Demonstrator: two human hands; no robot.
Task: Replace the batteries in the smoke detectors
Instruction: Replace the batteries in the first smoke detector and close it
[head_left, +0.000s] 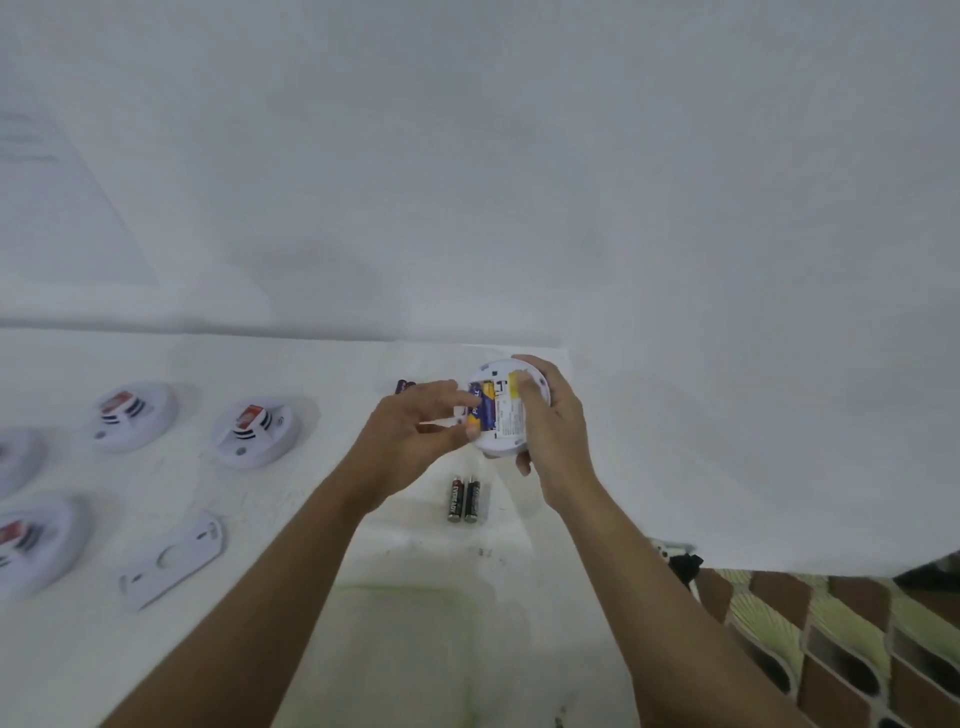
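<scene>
The right hand (558, 431) held a round white smoke detector (501, 423) just above the white surface (270, 499). Its back faced up, and the grip was curled around the rim. The battery slot in the back had a blue and yellow battery (480, 405) in it. The left hand (410, 426) had its grip pinched on that battery, finger on top and thumb below. The battery's word began with "P", but the rest was too blurry to read. A yellow label (514, 384) sat beside the slot, its print too small to read.

Two black batteries (464, 500) lay side by side on the surface below the hands and said "EVEREADY". Purple batteries (404, 385) peeked out behind the left hand. The other smoke detectors (257, 431) lay to the left with red stickers on them, near a flat white mounting plate (174, 558).
</scene>
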